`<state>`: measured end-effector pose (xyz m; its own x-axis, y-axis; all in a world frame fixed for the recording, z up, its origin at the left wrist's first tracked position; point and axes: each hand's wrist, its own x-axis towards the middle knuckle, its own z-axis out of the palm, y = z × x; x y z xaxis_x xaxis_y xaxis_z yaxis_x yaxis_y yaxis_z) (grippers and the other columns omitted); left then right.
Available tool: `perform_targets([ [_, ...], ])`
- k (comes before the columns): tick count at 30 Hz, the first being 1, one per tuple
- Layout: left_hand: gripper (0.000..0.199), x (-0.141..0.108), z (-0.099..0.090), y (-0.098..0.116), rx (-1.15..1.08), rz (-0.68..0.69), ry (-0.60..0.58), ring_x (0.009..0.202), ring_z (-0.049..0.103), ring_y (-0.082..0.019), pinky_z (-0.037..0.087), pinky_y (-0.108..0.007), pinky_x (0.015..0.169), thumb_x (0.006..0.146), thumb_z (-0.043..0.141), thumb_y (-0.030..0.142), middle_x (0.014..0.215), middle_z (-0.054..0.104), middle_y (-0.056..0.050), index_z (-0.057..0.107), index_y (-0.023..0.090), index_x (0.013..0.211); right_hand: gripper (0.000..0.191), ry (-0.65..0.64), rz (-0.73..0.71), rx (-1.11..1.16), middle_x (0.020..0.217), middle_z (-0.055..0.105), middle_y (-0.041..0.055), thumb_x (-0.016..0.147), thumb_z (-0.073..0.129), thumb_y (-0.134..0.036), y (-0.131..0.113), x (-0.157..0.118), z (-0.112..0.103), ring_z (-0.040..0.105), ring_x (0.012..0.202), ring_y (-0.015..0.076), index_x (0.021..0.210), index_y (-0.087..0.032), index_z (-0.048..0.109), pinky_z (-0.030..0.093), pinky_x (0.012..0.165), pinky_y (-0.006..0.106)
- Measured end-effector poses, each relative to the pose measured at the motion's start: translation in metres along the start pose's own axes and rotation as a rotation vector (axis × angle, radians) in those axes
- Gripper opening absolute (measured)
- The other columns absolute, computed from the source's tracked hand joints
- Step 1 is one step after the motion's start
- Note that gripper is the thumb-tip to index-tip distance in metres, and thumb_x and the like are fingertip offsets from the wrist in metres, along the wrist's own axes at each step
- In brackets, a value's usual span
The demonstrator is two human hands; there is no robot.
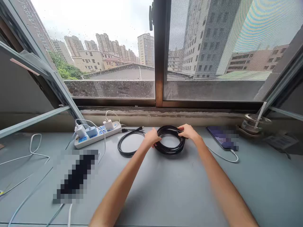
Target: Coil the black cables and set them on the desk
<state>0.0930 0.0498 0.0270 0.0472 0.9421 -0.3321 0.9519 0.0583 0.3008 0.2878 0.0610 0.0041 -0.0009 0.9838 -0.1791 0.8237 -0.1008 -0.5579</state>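
Pinching opposite sides of a thick black cable coil [169,150], the fingers of the left hand [152,137] and right hand [188,131] close on its ring. The coil is at the rear middle of the bench [170,189]. Left of it lies a thinner black cable loop [119,145], near a white power strip [94,142]; a smartphone [219,137] lies to the right.
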Motion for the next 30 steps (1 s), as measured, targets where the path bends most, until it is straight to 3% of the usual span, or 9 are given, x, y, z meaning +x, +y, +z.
perform_targets([
  [5, 0.051, -0.005, -0.002, 0.003, 0.042, 0.017, 0.028, 0.058, 0.068, -0.022, 0.052, -0.032, 0.081, 0.081, 0.06, 0.031, 0.074, 0.071, -0.006, 0.042, 0.013, 0.126, 0.029, 0.083, 0.03, -0.058, 0.116, 0.062, 0.0082, 0.086, 0.063, -0.022, -0.008, -0.005, -0.002, 0.057, 0.112, 0.0209, 0.114, -0.016, 0.062, 0.043, 0.099, 0.045],
  [9, 0.045, -0.008, -0.011, 0.003, 0.077, 0.034, 0.112, 0.072, 0.071, -0.022, 0.049, -0.033, 0.092, 0.08, 0.064, 0.035, 0.099, 0.071, -0.012, 0.054, 0.015, 0.119, 0.03, 0.096, 0.039, -0.063, 0.118, 0.062, 0.0082, 0.086, 0.063, -0.023, -0.009, -0.007, 0.0, 0.056, 0.114, 0.0212, 0.115, -0.015, 0.062, 0.042, 0.101, 0.046],
  [14, 0.032, -0.008, -0.039, -0.014, 0.067, 0.019, 0.136, 0.078, 0.07, -0.023, 0.052, -0.032, 0.087, 0.085, 0.054, 0.041, 0.095, 0.071, -0.012, 0.067, 0.015, 0.097, 0.027, 0.076, 0.039, -0.049, 0.112, 0.065, 0.007, 0.085, 0.064, -0.023, -0.007, -0.011, -0.004, 0.059, 0.107, 0.0193, 0.111, -0.015, 0.064, 0.044, 0.098, 0.043],
  [16, 0.031, -0.005, -0.051, -0.029, 0.058, -0.009, 0.088, 0.078, 0.07, -0.023, 0.054, -0.032, 0.085, 0.08, 0.061, 0.04, 0.097, 0.07, -0.013, 0.067, 0.014, 0.096, 0.028, 0.088, 0.043, -0.043, 0.111, 0.065, 0.007, 0.085, 0.064, -0.024, -0.009, -0.015, -0.009, 0.06, 0.105, 0.0191, 0.111, -0.015, 0.064, 0.044, 0.097, 0.043],
  [20, 0.047, 0.002, -0.068, -0.067, -0.001, -0.088, -0.22, 0.071, 0.07, -0.023, 0.058, -0.029, 0.072, 0.057, 0.082, 0.035, 0.081, 0.072, -0.009, 0.068, 0.015, 0.096, 0.03, 0.174, 0.041, -0.027, 0.112, 0.065, 0.0075, 0.084, 0.063, -0.026, -0.016, -0.029, -0.027, 0.059, 0.107, 0.0202, 0.112, -0.016, 0.064, 0.043, 0.097, 0.042],
  [23, 0.053, 0.008, -0.071, -0.085, 0.008, -0.157, -0.346, 0.075, 0.07, -0.024, 0.059, -0.03, 0.072, 0.044, 0.087, 0.038, 0.078, 0.072, -0.01, 0.068, 0.014, 0.088, 0.03, 0.249, 0.02, 0.001, 0.109, 0.067, 0.0053, 0.083, 0.062, -0.03, -0.023, -0.04, -0.04, 0.062, 0.102, 0.02, 0.111, -0.02, 0.066, 0.043, 0.093, 0.037],
  [26, 0.049, 0.015, -0.062, -0.081, 0.072, -0.16, -0.374, 0.08, 0.07, -0.026, 0.059, -0.034, 0.078, 0.042, 0.088, 0.043, 0.076, 0.071, -0.011, 0.068, 0.014, 0.076, 0.029, 0.317, -0.003, 0.033, 0.105, 0.07, 0.0015, 0.082, 0.061, -0.032, -0.028, -0.05, -0.048, 0.063, 0.098, 0.0192, 0.109, -0.024, 0.067, 0.043, 0.089, 0.034],
  [30, 0.03, 0.022, -0.04, -0.057, 0.154, -0.104, -0.37, 0.081, 0.069, -0.022, 0.056, -0.041, 0.09, 0.062, 0.081, 0.036, 0.079, 0.071, -0.008, 0.067, 0.012, 0.074, 0.025, 0.381, -0.037, 0.062, 0.099, 0.071, -0.0017, 0.082, 0.061, -0.035, -0.033, -0.059, -0.053, 0.063, 0.097, 0.0193, 0.104, -0.027, 0.069, 0.043, 0.086, 0.034],
])
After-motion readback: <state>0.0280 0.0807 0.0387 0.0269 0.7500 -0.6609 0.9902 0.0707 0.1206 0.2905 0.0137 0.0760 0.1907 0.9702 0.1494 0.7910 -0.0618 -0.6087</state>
